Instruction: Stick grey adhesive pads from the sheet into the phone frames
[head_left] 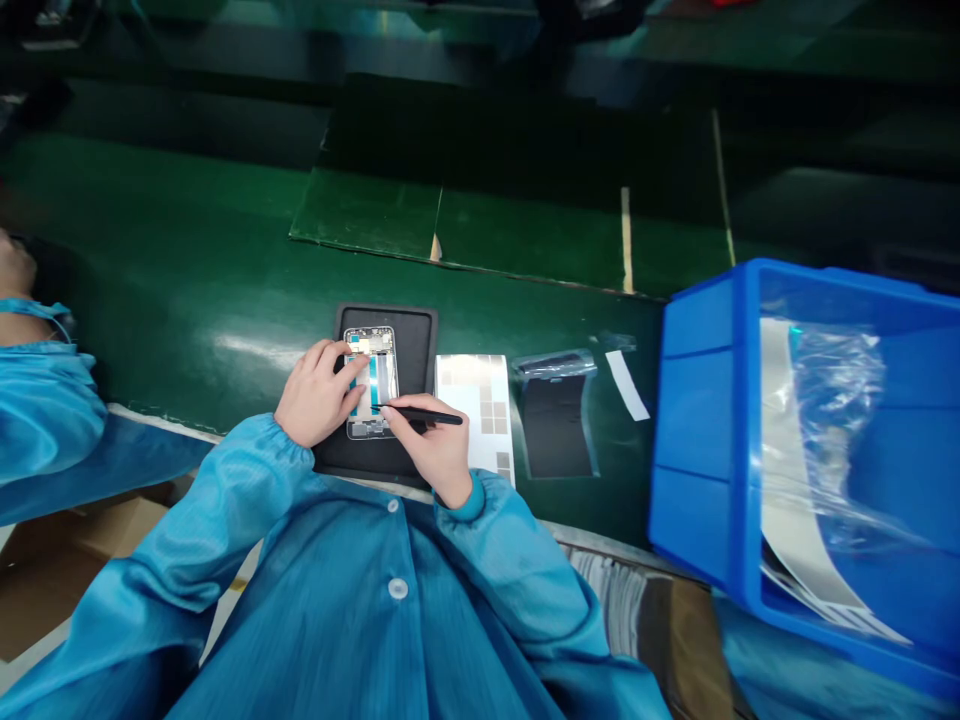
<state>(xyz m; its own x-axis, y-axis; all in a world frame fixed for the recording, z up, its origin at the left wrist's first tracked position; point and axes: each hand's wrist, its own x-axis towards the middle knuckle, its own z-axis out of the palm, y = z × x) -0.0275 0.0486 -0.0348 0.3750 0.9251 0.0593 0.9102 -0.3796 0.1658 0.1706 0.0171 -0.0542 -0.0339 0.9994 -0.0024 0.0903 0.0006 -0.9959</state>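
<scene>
An open phone frame with a metal chassis and teal strips lies on a black rubber mat. My left hand grips the frame from its left side, with the fingers across its upper part. My right hand is shut on black tweezers, and their tip reaches the middle of the frame. The hands hide part of the frame, so the tweezers' exact contact point is hidden.
To the right lie a sheet of grey labels, a black film in a clear sleeve and a white strip. A blue plastic bin holds plastic film. A co-worker's blue sleeve is at left.
</scene>
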